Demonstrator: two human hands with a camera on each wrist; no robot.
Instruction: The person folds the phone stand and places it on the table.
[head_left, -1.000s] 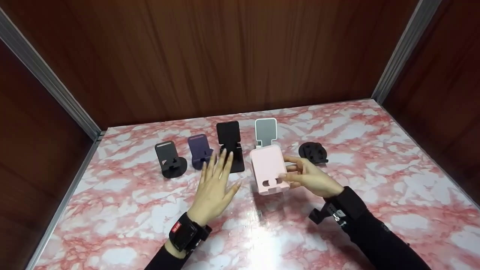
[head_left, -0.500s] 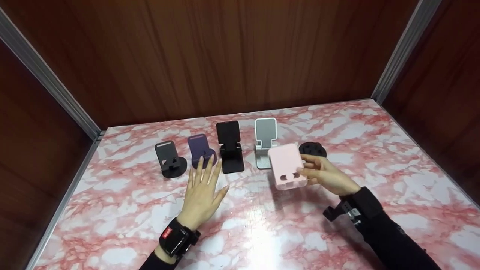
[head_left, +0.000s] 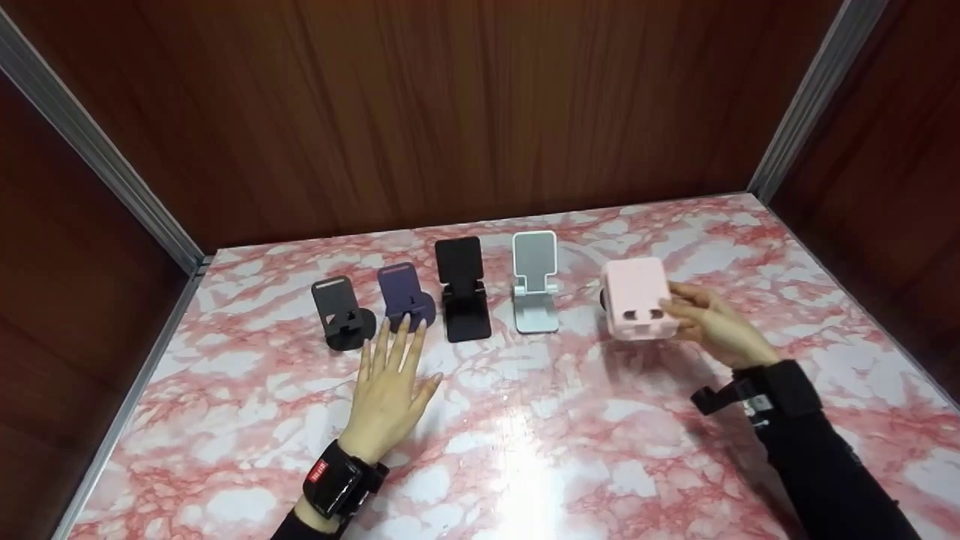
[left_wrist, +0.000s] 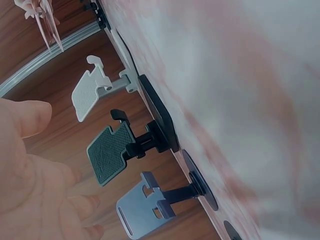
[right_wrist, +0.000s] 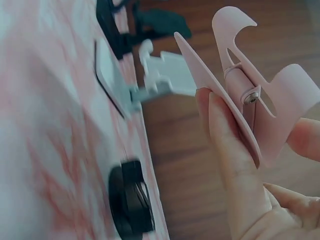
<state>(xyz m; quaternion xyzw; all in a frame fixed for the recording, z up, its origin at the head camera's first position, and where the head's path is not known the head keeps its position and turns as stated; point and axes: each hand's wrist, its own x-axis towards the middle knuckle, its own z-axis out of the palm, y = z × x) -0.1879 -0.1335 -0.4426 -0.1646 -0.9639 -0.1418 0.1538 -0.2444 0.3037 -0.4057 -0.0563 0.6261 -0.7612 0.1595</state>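
My right hand (head_left: 712, 324) pinches a pink phone stand (head_left: 636, 292) by its right side, at the right of the head view. The right wrist view shows the folded stand's metal hinge and two curved hooks, with the thumb and fingers at its plates. It is lifted off the table and mostly covers a black folded phone stand (right_wrist: 131, 200) in the head view. My left hand (head_left: 386, 401) holds nothing, its fingers straight and slightly spread. Its fingertips appear in front of the base of a purple phone stand (head_left: 401, 283); the left wrist view shows them apart from it.
To the left of the purple stand is a dark grey phone stand (head_left: 335, 298). Right of it stand a black phone stand (head_left: 460, 262) and a white-and-grey one (head_left: 535, 262). The marbled table (head_left: 285, 465) ends at brown wood panels (head_left: 480, 112) with metal corner posts.
My right hand has carried the pink phone stand rightward, from in front of the white-and-grey stand to the black folded one. My left hand has drawn back left, away from the black stand.
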